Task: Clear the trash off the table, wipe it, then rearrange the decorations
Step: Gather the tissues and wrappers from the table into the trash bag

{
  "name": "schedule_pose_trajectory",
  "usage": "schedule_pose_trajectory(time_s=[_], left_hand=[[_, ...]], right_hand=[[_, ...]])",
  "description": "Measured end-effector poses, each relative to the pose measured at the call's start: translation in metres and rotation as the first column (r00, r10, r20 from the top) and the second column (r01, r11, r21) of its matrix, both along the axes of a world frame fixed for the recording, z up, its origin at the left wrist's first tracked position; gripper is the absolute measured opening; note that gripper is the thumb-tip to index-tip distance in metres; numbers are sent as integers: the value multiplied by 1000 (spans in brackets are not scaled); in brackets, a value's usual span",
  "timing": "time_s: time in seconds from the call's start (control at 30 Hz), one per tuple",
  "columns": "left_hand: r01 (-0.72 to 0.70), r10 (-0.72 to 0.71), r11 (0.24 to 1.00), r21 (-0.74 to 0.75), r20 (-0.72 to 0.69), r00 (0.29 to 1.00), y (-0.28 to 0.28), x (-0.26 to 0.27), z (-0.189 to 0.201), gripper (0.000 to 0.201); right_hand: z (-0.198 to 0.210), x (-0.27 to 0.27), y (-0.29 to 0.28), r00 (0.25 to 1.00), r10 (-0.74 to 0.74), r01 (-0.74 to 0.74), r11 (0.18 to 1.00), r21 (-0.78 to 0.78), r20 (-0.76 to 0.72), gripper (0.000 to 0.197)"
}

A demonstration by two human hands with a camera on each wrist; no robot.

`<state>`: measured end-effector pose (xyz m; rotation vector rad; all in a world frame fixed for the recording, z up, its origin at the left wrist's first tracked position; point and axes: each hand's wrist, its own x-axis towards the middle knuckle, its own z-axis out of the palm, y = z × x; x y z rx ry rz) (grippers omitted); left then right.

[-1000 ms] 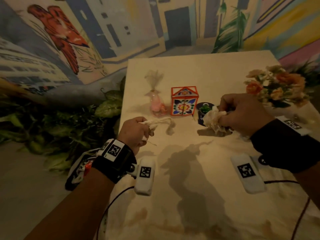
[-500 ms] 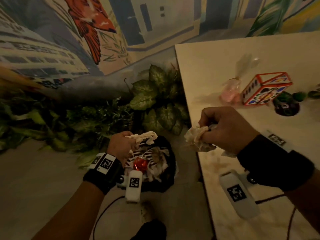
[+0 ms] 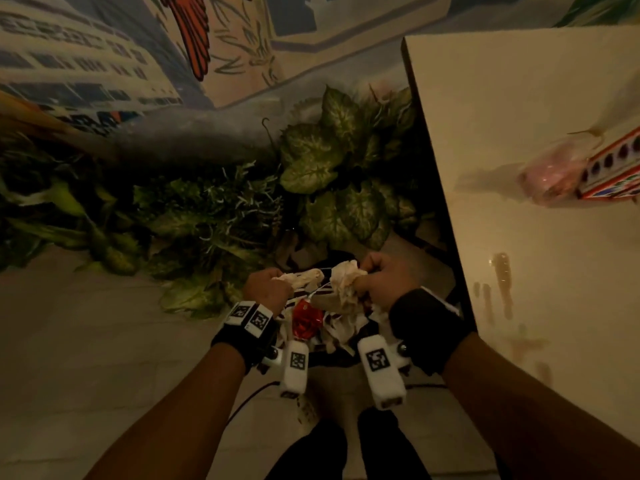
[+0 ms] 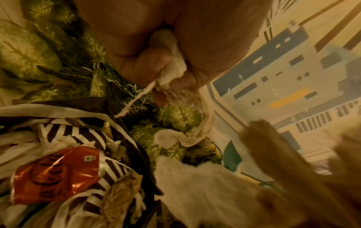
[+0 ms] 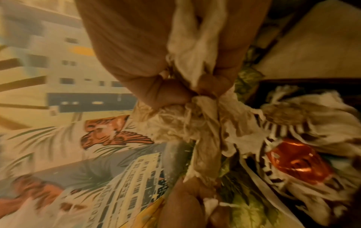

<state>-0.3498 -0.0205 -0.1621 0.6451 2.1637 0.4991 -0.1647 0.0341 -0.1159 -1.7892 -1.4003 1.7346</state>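
Observation:
Both hands hover over a black trash bin (image 3: pixel 341 358) on the floor left of the table. My left hand (image 3: pixel 268 289) grips a twisted strip of white tissue (image 3: pixel 301 277) (image 4: pixel 173 72). My right hand (image 3: pixel 384 282) grips a bigger crumpled tissue wad (image 3: pixel 344 285) (image 5: pixel 195 117). The bin holds striped paper (image 4: pixel 82 135), a red foil wrapper (image 3: pixel 306 320) (image 4: pixel 56 174) and more tissue. On the white table (image 3: pixel 519 133) at the right edge stand a pink wrapped ornament (image 3: pixel 550 174) and a red patterned box (image 3: pixel 616 168), cut off by the frame.
Leafy green plants (image 3: pixel 332 168) crowd the floor behind the bin, against a painted mural wall (image 3: pixel 138 64). Brown stains (image 3: pixel 502 275) mark the table's near left part. My dark trouser legs (image 3: pixel 339 448) show at the bottom, on pale floor (image 3: pixel 69 358).
Both hands have gone left and down from the table to above the bin, each still holding its tissue. My view has turned from the tabletop to the floor.

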Motion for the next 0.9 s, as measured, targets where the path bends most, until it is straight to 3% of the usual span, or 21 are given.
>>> schedule_pose_trajectory(time_s=[0.13,0.27,0.4,0.47,0.57,0.67,0.77,0.9], left_hand=[[180,-188,981,-68,-134,973,9,1,-56,11],[260,-262,965,-34,-171,950,19,7,-111,10],[374,-386,922,-98,-186,903,27,7,-162,14],[447,-473,880,-160,-211,856,30,6,-186,20],[564,-616,781,-270,-183,766,33,7,-213,30],[605,-655,729,-319,-72,752,31,7,-234,48],[645,-693,685,-340,-32,720,31,7,-247,65],[616,-643,735,-283,-3,766,32,9,-238,49]], right_hand=[[-88,-15,-1,991,-107,116,984,-132,78,33],[-159,-20,-6,977,-128,162,966,-202,168,17],[-210,-25,-2,966,20,25,985,-170,258,18],[-225,-28,1,939,147,-106,984,-145,311,9],[-242,-32,7,872,313,-271,949,-160,377,24],[-258,-36,13,797,467,-378,880,-287,383,39],[-267,-38,12,764,501,-430,865,-259,407,44],[-264,-36,8,774,481,-463,874,-148,412,45]])
